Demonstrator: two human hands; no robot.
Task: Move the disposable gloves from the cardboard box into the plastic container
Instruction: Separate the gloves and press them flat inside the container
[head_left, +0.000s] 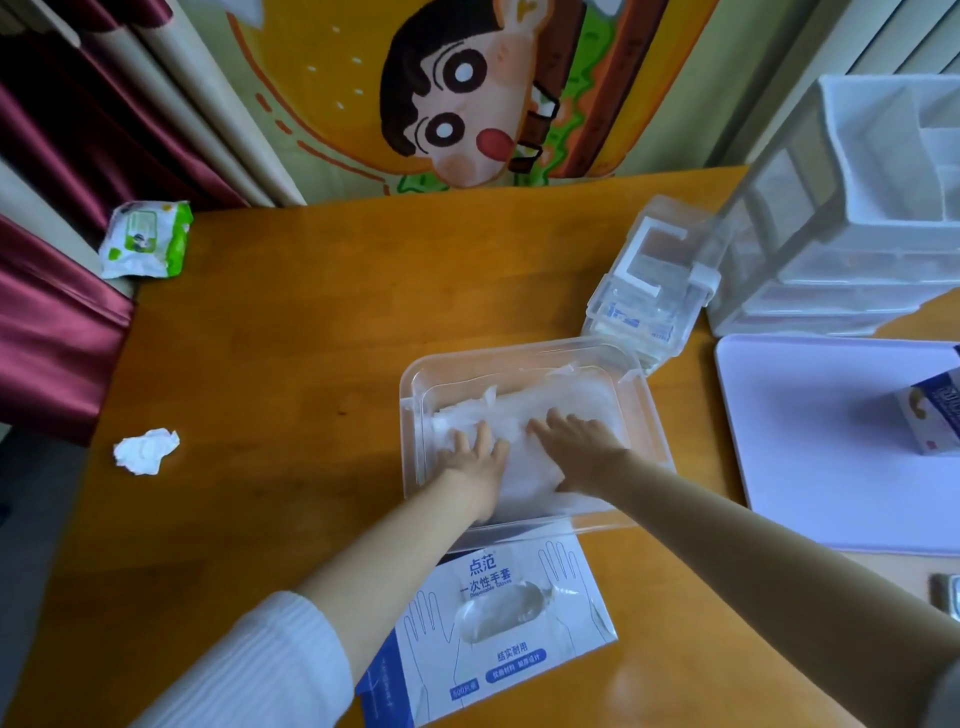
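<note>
Step in hand: settling the disposable gloves (540, 410) flat inside the plastic container (519, 345); the transfer itself looked all but done.
Gloves: a pale, crinkled stack lay on the container's floor and filled most of it, with a few loose edges standing up toward the far wall.
Left hand (475, 457): inside the container by its left wall, palm down, fingers straight and slightly spread, pressing on the stack and grasping nothing.
Right hand (576, 447): inside the container toward its right wall, palm down, fingers laid out flat on the stack. The thumb seemed to lie along the stack's near edge, though the film's sheen made that hard to read.
Cardboard box (498, 623): lay flat just in front of the container, against its near wall.
Doing it well: press evenly from the middle out toward the container's walls so trapped air escapes. Tuck the raised edges below the rim. Lift both palms straight up and slowly, since thin film was likely to cling to skin and ride up.
Risk: leaning on the near wall could shove the container onto the box.
</note>
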